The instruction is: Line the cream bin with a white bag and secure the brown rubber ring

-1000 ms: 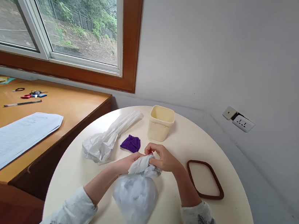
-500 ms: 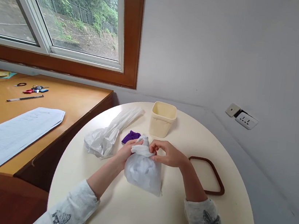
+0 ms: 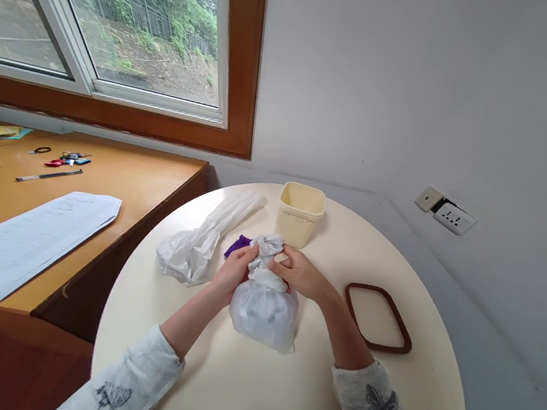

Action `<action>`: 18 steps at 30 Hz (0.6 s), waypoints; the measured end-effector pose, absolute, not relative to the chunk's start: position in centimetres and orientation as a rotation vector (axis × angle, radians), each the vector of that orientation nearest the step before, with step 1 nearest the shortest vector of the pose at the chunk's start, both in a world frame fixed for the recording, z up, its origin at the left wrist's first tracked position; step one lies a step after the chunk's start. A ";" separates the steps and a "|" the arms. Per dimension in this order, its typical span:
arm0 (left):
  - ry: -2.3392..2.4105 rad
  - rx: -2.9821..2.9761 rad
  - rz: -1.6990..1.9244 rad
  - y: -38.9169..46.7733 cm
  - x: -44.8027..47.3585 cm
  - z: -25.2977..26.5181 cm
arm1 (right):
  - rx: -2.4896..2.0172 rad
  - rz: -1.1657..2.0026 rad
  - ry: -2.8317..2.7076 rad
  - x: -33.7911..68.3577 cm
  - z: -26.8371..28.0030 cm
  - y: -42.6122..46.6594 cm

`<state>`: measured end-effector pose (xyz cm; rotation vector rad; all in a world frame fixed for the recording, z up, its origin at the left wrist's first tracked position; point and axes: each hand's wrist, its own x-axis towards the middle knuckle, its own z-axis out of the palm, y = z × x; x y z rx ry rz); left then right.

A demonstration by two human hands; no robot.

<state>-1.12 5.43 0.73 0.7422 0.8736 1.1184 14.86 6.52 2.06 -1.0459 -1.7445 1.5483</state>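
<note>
Here the left hand [image 3: 235,270] and right hand [image 3: 303,275] are pinching the white plastic bag [image 3: 263,317] by its twisted neck, its puffed body bulging nearer the person, between both wrists.

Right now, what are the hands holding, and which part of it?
A bulging white plastic bag. The left hand and the right hand both hold its twisted, bunched neck, one from each side.

Office-like rm — desk [image 3: 151,175] w/ papers [image 3: 37,241], pen [image 3: 49,175] & keys [image 3: 72,159] nr window [image 3: 140,26].
</note>
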 end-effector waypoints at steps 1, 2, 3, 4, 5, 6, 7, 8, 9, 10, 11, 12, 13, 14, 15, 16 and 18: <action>0.885 0.738 1.126 5.4 -1.1 0.8 | -1.057 1.550 -1.737 14.7 1.8 6.6; 0.885 0.746 1.125 5.3 -1.0 0.9 | -1.059 1.533 -1.733 14.5 1.5 6.7; 0.880 0.759 1.121 5.3 -1.0 0.9 | -1.057 1.495 -1.732 14.3 1.4 6.8; 0.876 0.770 1.116 5.3 -1.0 1.0 | -1.055 1.441 -1.732 14.2 1.3 6.9; 0.869 0.779 1.109 5.2 -1.0 1.1 | -1.053 1.379 -1.733 14.1 1.2 7.0; 0.858 0.784 1.098 5.2 -1.0 1.1 | -1.054 1.322 -1.736 14.1 1.2 7.0; 0.838 0.787 1.085 5.2 -1.0 1.1 | -1.057 1.272 -1.739 14.1 1.3 7.0; 0.812 0.793 1.071 5.2 -1.1 1.1 | -1.065 1.225 -1.739 14.1 1.4 7.1; 0.786 0.809 1.057 5.2 -1.0 1.1 | -1.070 1.179 -1.737 14.2 1.5 7.0; 0.763 0.839 1.043 5.1 -1.0 1.1 | -1.070 1.139 -1.736 14.2 1.6 7.0; 0.748 0.879 1.031 5.1 -0.9 1.1 | -1.064 1.107 -1.734 14.3 1.7 7.0; 0.743 0.922 1.022 5.0 -0.9 1.0 | -1.057 1.085 -1.733 14.3 1.9 7.0; 0.744 0.961 1.016 4.9 -0.8 1.0 | -1.048 1.073 -1.731 14.3 2.0 6.9; 0.748 0.994 1.008 4.9 -0.7 1.0 | -1.036 1.072 -1.731 14.3 2.0 6.9; 0.748 1.018 0.996 4.8 -0.6 1.0 | -1.025 1.078 -1.727 14.3 2.1 6.9; 0.746 1.038 0.983 4.7 -0.5 1.1 | -1.017 1.085 -1.714 14.2 2.2 6.9; 0.744 1.073 0.945 4.6 -0.5 1.3 | -0.997 1.098 -1.669 14.1 2.3 6.9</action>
